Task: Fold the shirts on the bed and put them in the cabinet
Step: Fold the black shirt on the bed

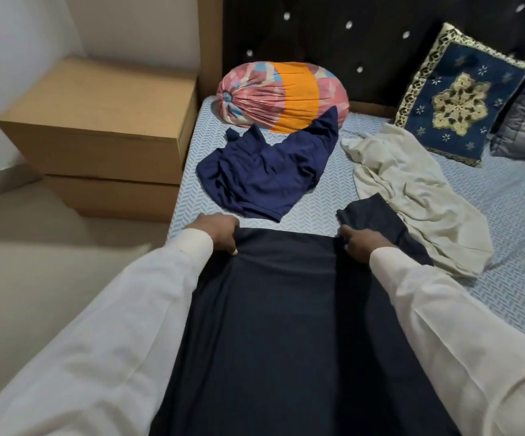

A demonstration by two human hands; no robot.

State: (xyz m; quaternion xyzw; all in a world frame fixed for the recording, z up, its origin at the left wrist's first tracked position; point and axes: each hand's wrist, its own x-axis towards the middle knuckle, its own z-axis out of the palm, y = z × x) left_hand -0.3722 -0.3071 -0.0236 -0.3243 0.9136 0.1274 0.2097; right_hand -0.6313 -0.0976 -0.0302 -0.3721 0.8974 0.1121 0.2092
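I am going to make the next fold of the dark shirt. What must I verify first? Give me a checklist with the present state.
1. Left hand grips the dark shirt at its far edge: ok.
2. Right hand grips the same edge: ok.
3. Shirt body lies flat: ok.
4. Sleeve tucked in: not ok, it sticks out toward the beige shirt.
5. Cabinet open and ready: cannot tell, it is not in view.
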